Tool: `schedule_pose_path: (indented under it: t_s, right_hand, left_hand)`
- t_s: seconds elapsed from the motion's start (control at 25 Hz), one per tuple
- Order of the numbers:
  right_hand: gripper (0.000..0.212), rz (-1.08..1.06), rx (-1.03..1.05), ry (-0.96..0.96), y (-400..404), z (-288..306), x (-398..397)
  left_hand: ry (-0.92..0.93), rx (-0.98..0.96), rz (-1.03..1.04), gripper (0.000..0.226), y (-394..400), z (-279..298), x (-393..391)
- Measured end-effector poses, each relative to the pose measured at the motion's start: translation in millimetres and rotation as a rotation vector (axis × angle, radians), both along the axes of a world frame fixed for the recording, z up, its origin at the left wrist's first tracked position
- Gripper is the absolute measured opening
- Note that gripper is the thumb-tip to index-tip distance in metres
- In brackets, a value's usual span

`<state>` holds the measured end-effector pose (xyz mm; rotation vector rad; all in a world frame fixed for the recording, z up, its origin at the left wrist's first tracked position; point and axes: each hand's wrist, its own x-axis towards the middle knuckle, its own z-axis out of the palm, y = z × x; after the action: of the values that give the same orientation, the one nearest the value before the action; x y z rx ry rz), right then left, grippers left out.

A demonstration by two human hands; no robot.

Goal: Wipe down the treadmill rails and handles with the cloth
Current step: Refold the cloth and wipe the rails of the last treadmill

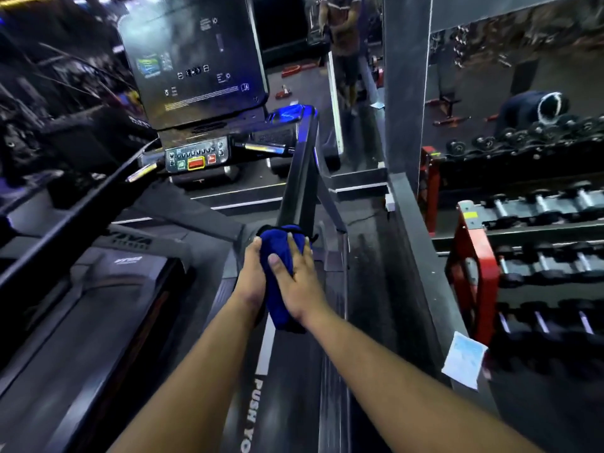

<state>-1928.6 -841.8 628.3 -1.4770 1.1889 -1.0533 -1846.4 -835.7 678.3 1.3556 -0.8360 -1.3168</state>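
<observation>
On the right treadmill rail [299,178]: blue cloth [282,289] wrapped around it, my left hand [253,276] and right hand [299,286] fingers curled, gripping cloth.

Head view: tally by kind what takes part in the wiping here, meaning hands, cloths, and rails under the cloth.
Hands: 2, the left hand and the right hand, both with a grip on the cloth.
Cloths: 1, the bunched blue fabric cloth.
Rails: 1, the dark metal right side rail of the treadmill, with the cloth wrapped round it.
Total: 4
</observation>
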Motion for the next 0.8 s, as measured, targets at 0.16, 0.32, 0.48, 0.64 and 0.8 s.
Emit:
schedule_pose_path:
  t_s: [0.16,0.32,0.48,0.64,0.8]
  right_hand:
    - [0.068,-0.024,-0.025,-0.071,-6,-4,5]
    - [0.063,-0.048,-0.101,-0.166,-7,-28,-5]
    - [0.07,-0.08,0.106,-0.043,-48,-22,-10]
    - [0.074,-0.025,0.069,-0.3,-21,-25,5]
    - [0.077,-0.056,0.132,-0.19,-111,-6,1]
  left_hand:
    - [-0.103,-0.013,-0.052,0.059,-3,-3,-2]
    - [-0.296,0.01,-0.03,0.068,-17,-10,1]
    - [-0.981,-0.087,-0.178,0.094,-31,-10,3]
    - [-0.912,-0.24,-0.173,0.091,-28,-21,9]
    - [-1.015,-0.17,-0.195,0.088,-38,-22,8]
